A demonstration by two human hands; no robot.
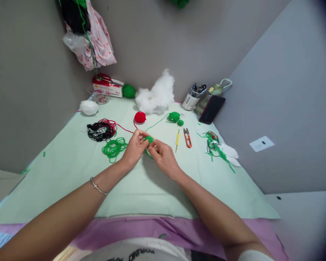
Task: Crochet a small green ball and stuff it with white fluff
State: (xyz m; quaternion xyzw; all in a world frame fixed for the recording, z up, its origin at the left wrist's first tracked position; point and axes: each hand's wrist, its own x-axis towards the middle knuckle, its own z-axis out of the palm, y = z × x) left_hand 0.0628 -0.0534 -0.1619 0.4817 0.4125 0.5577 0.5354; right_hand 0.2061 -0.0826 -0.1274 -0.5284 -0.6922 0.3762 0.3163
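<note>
My left hand [135, 148] and my right hand [164, 156] meet over the middle of the pale green table [70, 170]. Both pinch a small green crocheted piece [149, 139] between their fingertips. A green yarn strand runs from the piece back to a green yarn ball [174, 116]. A red yarn ball [139, 117] lies just beyond my hands. A yellow crochet hook [177, 139] and orange thread snips [187, 137] lie to the right of my right hand.
Loose green yarn [114, 148] and a black and red yarn tangle [101, 129] lie at the left. White stuffing [157, 95], a box [108, 88], a pen cup [191, 98] and a dark phone [212, 108] stand at the back. Green scraps [216, 146] lie at the right.
</note>
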